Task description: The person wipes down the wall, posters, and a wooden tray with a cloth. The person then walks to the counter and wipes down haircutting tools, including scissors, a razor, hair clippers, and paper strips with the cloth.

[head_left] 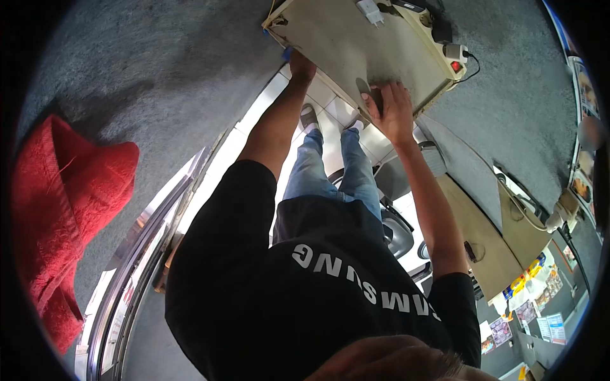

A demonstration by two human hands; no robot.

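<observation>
My left hand (pixel 302 66) reaches to the left edge of a worn beige tabletop (pixel 330 38) with a wooden border. Its fingers are hidden at the edge, and a small blue piece (pixel 288 53) shows beside it. On the tabletop's near part, my right hand (pixel 391 109) lies with fingers stretched forward and thumb apart, a dark shadow around the fingertips. Toward the far side are a white charger plug (pixel 370 13) and a power strip (pixel 424 28) with a red switch and a white adapter (pixel 454 52) plugged in.
A red cloth (pixel 76 209) hangs at the left. Below me are my feet on white tiles (pixel 321 92) and an office chair's black base (pixel 397 232). A brown panel (pixel 460 216) stands at the right, and a cable (pixel 483 165) runs along there near papers and packets.
</observation>
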